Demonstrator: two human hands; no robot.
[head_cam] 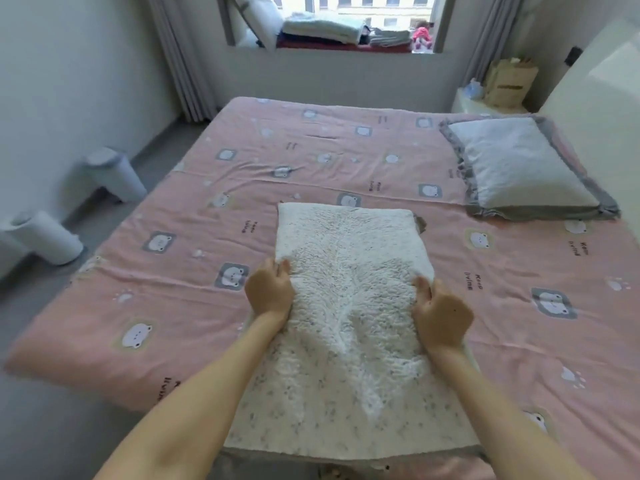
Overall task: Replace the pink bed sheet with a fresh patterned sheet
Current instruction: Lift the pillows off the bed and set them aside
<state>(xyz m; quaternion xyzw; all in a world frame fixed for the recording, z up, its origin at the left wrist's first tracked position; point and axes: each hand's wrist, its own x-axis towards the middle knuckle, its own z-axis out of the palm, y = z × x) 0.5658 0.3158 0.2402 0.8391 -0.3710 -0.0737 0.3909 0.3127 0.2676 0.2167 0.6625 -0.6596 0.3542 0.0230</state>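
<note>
Pink sheet: covers the whole bed, not yet stripped. Carries a white fleecy pillow near the front edge, gripped at its sides by left hand and right hand, fingers curled into the pile. Probably a hold for lifting it clear before stripping. Grey-frilled pillow lies far right. Shows bear-face print, light creases, one long fold line across the middle.

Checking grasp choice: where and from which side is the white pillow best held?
By its two long side edges, one hand from each side. The white pillow is broad and soft, with a creased middle, so gripping one edge alone would likely let it sag. The left hand and right hand grip there.
</note>
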